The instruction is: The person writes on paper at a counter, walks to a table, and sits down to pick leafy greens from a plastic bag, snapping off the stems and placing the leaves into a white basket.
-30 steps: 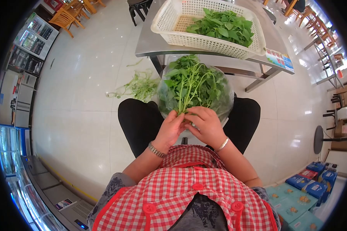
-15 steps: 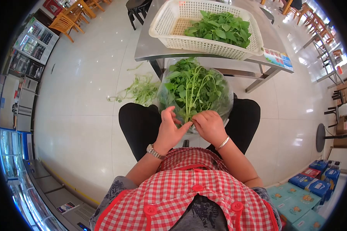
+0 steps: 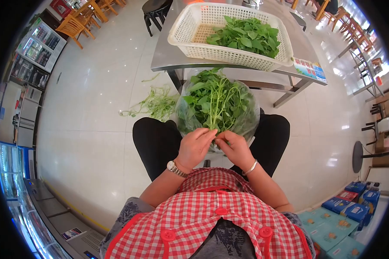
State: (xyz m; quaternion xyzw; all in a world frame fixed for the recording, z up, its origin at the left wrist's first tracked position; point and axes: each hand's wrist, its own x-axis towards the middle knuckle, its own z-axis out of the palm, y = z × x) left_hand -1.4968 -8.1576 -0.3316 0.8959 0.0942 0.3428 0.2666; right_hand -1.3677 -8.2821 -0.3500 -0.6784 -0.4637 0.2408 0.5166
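Observation:
A clear plastic bag [image 3: 250,125] full of leafy green stems [image 3: 203,101] stands between my knees. At its near edge my left hand [image 3: 195,146] and my right hand [image 3: 235,149] almost meet, fingers pinched together over the stem ends. What lies between the fingertips is too small to name. Above the bag, a white perforated basket [image 3: 194,46] rests on a metal table [image 3: 162,56] and holds a pile of green leaves [image 3: 250,36]. Loose pale stems [image 3: 157,103] lie on the floor left of the bag.
Black stools [image 3: 156,7] and wooden chairs [image 3: 71,28] stand at the back. At the lower right are stacked boxes [image 3: 328,222] and blue packages [image 3: 356,211]. Glass-fronted coolers [image 3: 11,168] line the left side. The table's legs [image 3: 289,97] reach down right of the bag.
My left hand has moved right and closed its fingers, which were spread before. My right hand has shifted slightly down. The view has moved a little.

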